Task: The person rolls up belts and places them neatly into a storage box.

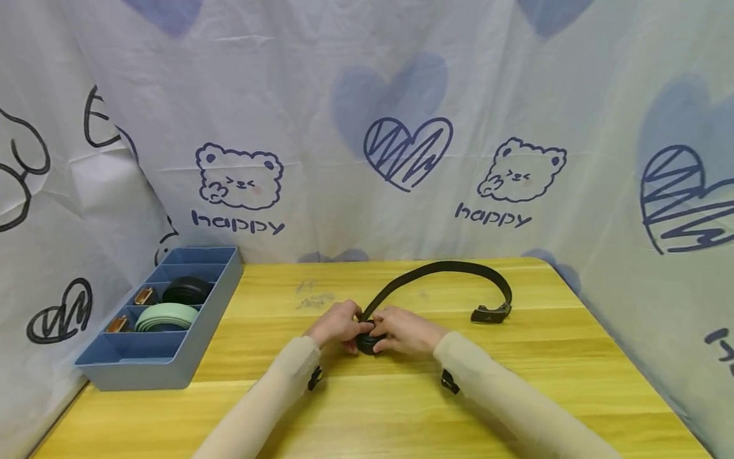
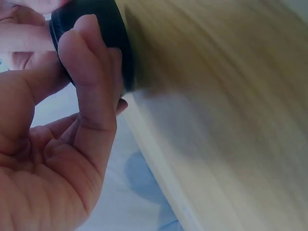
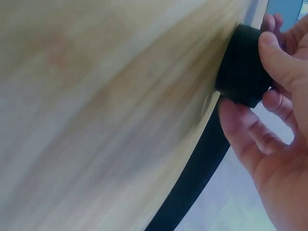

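A black belt lies on the wooden table, one end wound into a tight coil and the rest arching away to the right. Its dark buckle rests at the loose end. My left hand grips the coil from the left, fingers bent along its side in the left wrist view. From the right, my right hand holds the same coil between thumb and fingers. In the right wrist view the coil stands on its edge side against the table, with the strap running off below it.
At the table's left stands a blue divided box. One compartment holds a coiled black belt, another a coiled light green belt, each with a gold-coloured buckle. A white printed sheet hangs behind the table and along its sides.
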The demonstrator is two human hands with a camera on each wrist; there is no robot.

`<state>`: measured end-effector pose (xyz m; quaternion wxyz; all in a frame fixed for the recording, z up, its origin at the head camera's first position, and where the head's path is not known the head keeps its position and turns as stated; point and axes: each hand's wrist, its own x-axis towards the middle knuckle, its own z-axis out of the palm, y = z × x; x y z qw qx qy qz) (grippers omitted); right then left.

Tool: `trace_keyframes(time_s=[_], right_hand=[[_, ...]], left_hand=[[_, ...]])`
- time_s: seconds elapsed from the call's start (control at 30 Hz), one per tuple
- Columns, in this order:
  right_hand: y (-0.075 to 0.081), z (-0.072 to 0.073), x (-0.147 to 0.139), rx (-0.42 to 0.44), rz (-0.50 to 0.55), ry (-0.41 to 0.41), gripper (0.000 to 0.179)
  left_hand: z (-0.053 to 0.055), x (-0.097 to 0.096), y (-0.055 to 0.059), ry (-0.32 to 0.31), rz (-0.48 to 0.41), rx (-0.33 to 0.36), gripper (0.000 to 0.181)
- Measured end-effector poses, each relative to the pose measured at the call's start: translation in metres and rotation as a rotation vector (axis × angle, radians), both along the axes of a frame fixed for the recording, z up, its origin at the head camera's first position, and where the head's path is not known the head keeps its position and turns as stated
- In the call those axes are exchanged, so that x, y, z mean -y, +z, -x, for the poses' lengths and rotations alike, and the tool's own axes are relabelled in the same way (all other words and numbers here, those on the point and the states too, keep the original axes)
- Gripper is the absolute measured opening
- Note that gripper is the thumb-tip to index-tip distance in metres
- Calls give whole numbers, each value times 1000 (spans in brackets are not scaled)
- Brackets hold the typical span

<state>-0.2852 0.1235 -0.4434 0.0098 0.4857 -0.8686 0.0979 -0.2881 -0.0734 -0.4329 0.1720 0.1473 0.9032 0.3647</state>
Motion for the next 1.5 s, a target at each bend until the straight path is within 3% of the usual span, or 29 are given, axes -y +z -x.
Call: trace_keyframes(time_s=[0.3,0.43,0.6,0.77,0.87,1.07,1.27,1.4,1.5], right_hand=[[0,-14,6,1,-6,-122,17],[-2,-20,12,-45,-2,-155,20],[-7,-19,15,-125,36,-130,23],[-7,-10,10,-109,37,-50,20],[-5,-7,6,-86,28,-12,19],[2,-13,7,-83,-3,-93,19],[2,-23,16,-106,-46,-157,15],[0,-20,16,-56,-2,-158,17],[1,-15,11,-9,25,-114,16]], left_hand=[[-7,-3,0,17,-45,16,19],[-13,-2,-1,48,-91,44,17],[-13,2,-5,63,-90,33,20],[-11,2,-5,66,18,-95,29],[-9,1,-4,63,49,-129,32],[-7,-2,-1,58,2,-91,28],[-10,-6,0,78,28,-87,28],[-11,-6,-1,82,25,-76,29],[-10,-6,0,66,7,-53,32]])
